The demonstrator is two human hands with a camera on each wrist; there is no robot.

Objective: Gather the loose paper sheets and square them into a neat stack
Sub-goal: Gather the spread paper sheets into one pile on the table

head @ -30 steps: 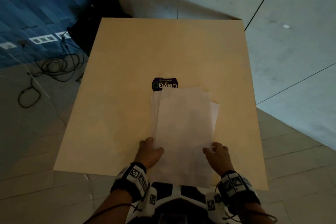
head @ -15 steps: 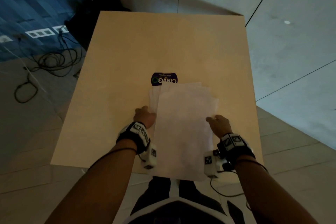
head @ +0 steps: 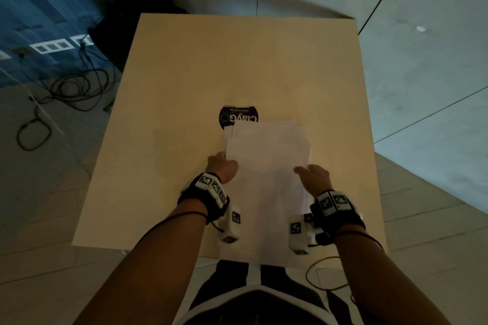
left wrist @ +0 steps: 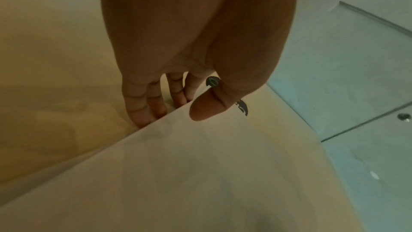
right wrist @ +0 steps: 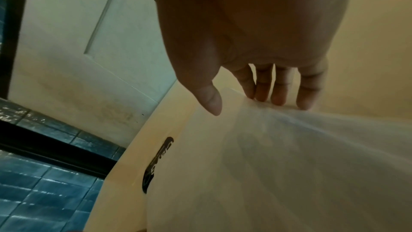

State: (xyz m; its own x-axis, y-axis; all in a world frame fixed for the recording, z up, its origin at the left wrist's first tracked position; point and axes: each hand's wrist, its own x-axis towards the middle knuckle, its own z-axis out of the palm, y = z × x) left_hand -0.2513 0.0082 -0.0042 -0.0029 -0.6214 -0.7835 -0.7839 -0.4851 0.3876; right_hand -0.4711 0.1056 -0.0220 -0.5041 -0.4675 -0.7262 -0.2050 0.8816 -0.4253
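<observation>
Several white paper sheets (head: pixel 266 192) lie in a loose pile on the tan table (head: pixel 184 82), their far ends slightly fanned and the near end overhanging the table's front edge. My left hand (head: pixel 220 167) stands at the pile's left side, its straight fingers (left wrist: pixel 142 108) against the paper edge (left wrist: pixel 200 165) and the thumb above the top sheet. My right hand (head: pixel 313 177) mirrors it on the right side: fingertips (right wrist: pixel 278 94) touch the paper edge (right wrist: pixel 301 165), thumb hovering over the sheet. Neither hand curls round the paper.
A dark round sticker (head: pixel 239 116) on the table is partly covered by the pile's far end. Black cables (head: pixel 66 87) lie on the floor at the left, near wall sockets (head: pixel 52 46). Another cable (head: pixel 324 274) hangs by the table's front right.
Both hands slid forward along the pile's sides, from its near end to about the middle. The sheets have been pushed closer together, so the pile is narrower.
</observation>
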